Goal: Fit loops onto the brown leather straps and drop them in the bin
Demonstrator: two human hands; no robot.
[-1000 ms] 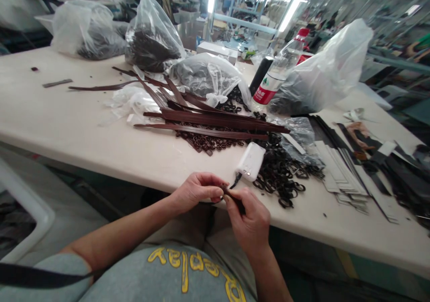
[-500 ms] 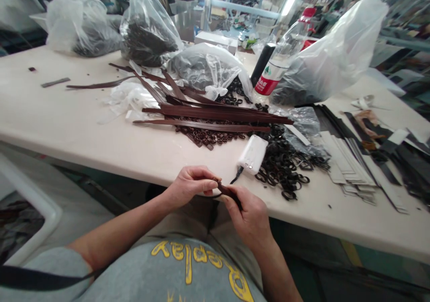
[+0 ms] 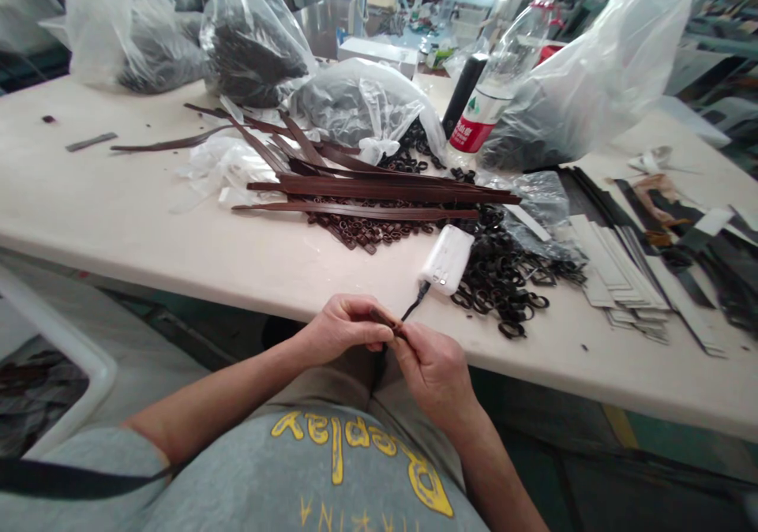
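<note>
My left hand (image 3: 343, 335) and my right hand (image 3: 432, 370) meet at the near edge of the table (image 3: 118, 208), both pinched on a small brown leather strap piece (image 3: 386, 320) held between their fingertips. Just beyond them a white power bank (image 3: 447, 258) lies on the table with a black cable running toward my hands. Long brown leather straps (image 3: 379, 192) lie stacked across the middle. Under them sits a heap of small brown loops (image 3: 367, 232), and to the right a heap of black loops (image 3: 503, 279).
Clear plastic bags of dark parts (image 3: 254, 50) stand along the back, with a large one at the right (image 3: 592, 82). A plastic bottle with a red label (image 3: 485, 114) and a black cylinder (image 3: 465, 94) stand behind the straps. Grey card strips (image 3: 616, 271) and black straps (image 3: 699, 256) cover the right side.
My hands stay together on the strap piece; the right hand has drawn closer to the left, and less of the piece shows. The view has tilted down slightly.
</note>
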